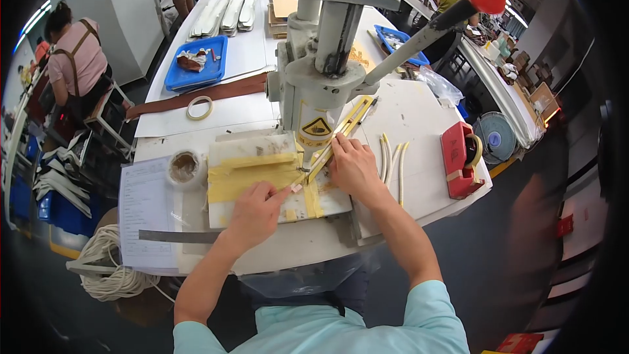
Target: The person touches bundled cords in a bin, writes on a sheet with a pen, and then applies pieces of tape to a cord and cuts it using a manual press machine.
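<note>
A hand press (321,85) with a warning label stands before me over a white block (262,213) partly covered in yellow tape. Under its head, a yellow-edged guide (357,115) slants across the block. My left hand (254,215) is closed, its index finger stretched to the pale end of a cord (297,188) at the guide's lower end. The fingers of my right hand (354,165) are bent onto the cord and guide just right of the press head. Several cut cord pieces (393,160) lie right of that hand. The press foot partly hides the cord.
A red tape dispenser (460,160) stands at the right edge. Left are a clear tape roll (185,166), a paper sheet (147,213) and a metal ruler (177,236). A blue tray (196,62) is farther back. The press lever (426,39) juts up right. Coiled cord (114,265) sits below left.
</note>
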A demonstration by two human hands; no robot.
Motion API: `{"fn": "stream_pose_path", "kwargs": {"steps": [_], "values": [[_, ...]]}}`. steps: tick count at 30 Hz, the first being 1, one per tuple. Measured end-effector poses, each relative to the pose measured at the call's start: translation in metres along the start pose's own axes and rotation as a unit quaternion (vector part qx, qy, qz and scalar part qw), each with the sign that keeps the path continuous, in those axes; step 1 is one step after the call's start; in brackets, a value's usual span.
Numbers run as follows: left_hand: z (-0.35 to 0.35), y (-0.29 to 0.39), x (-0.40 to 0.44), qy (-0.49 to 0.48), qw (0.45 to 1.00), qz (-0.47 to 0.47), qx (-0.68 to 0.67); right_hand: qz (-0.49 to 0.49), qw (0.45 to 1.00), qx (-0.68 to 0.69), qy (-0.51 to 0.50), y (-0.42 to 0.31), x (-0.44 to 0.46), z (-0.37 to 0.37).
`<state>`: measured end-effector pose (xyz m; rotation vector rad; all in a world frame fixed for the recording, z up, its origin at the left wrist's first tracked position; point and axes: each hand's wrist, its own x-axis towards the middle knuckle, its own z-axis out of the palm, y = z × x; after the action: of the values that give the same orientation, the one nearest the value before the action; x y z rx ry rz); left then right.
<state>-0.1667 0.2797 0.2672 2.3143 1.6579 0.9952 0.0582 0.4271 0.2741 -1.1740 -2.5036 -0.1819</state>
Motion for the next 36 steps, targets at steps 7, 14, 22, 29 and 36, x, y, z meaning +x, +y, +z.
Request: {"fn": "stream_pose_path", "kwargs": {"steps": [7,14,22,29,36], "values": [[0.0,0.0,0.001,0.001,1.0,0.006,0.012,0.137,0.771,0.589,0.199,0.061,0.052,-0.11],[0.0,0.004,-0.001,-0.006,1.0,0.009,0.024,-0.282,0.198,0.926,-0.154,0.001,0.132,-0.257],[0.001,0.003,0.0,0.01,0.999,0.014,0.029,-0.231,0.648,0.618,0.38,-0.041,-0.033,-0.152],[0.001,0.0,0.0,0.018,1.0,0.015,0.002,-0.126,0.649,0.684,0.307,-0.025,0.019,-0.22],[0.0,0.019,-0.026,0.075,0.991,-0.106,-0.011,-0.027,0.666,0.682,0.299,-0.033,0.102,-0.27]]}}
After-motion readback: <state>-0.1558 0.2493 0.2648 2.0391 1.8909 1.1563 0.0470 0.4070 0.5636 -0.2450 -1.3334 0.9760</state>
